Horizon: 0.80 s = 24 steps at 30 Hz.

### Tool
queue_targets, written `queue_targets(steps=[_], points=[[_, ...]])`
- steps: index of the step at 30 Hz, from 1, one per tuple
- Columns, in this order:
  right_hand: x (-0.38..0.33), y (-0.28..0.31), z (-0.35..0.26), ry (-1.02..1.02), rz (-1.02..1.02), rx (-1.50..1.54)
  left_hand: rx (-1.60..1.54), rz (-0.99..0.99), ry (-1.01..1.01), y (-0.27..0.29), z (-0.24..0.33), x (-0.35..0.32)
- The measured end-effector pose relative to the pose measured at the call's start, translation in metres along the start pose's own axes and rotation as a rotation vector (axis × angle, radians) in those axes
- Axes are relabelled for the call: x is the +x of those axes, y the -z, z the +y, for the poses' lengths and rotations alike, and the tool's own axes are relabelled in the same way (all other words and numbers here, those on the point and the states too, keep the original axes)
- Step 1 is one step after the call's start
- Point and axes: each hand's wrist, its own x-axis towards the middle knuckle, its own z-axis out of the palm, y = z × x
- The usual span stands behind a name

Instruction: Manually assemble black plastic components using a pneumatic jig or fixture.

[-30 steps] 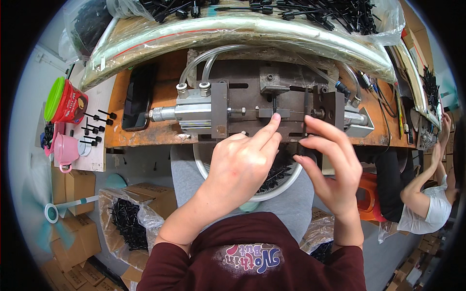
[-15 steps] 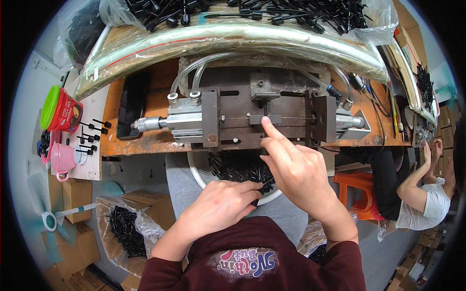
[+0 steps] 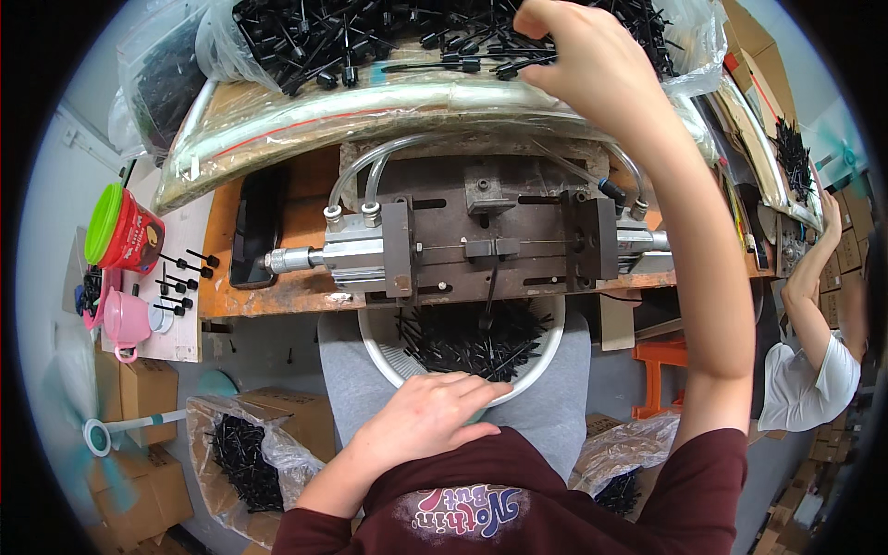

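My right hand (image 3: 601, 60) is stretched out over a large pile of black plastic parts with thin stems (image 3: 370, 42) at the far side. Its thumb and forefinger are apart, with nothing visible between them. My left hand (image 3: 427, 413) lies low in front of me, fingers extended, beside the near rim of a white basin (image 3: 375, 347) on my lap. More black stemmed parts fill the basin. Above it, a dark metal fixture (image 3: 493, 248) sits at the middle of the bench machine. One black stemmed part (image 3: 487, 305) is between fixture and basin, stem upward; whether it touches either, I cannot tell.
Metal cylinders (image 3: 356, 254) with clear air hoses flank the machine. At left are a phone (image 3: 256, 227), a red tub (image 3: 137, 236), a pink cup (image 3: 125, 319) and several loose parts. Bagged boxes of parts (image 3: 245, 458) stand below. Another person's arm (image 3: 809, 264) is at far right.
My right hand has left the fixture and reached up to the far pile. My left hand has moved slightly down and left from above the basin. A black part now shows below the fixture.
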Motion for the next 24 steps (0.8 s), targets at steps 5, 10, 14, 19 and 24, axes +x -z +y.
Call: queue_targets(steps=[5,10,14,19,24], points=[[0.049,-0.035,0.014,-0.244,-0.371,-0.235,0.012,0.046,-0.023,-0.004,0.000,-0.002],[0.057,-0.044,0.038,-0.277,-0.484,-0.328,0.007,0.008,-0.036,-0.005,-0.004,-0.009],[0.050,-0.039,0.055,-0.202,-0.472,-0.285,-0.003,0.019,-0.036,-0.004,-0.004,-0.013],[0.039,-0.032,0.065,-0.121,-0.454,-0.297,0.001,0.032,-0.050,-0.005,-0.003,-0.013],[0.039,-0.027,0.066,-0.044,-0.551,-0.298,-0.017,0.033,-0.062,-0.006,0.000,-0.011]])
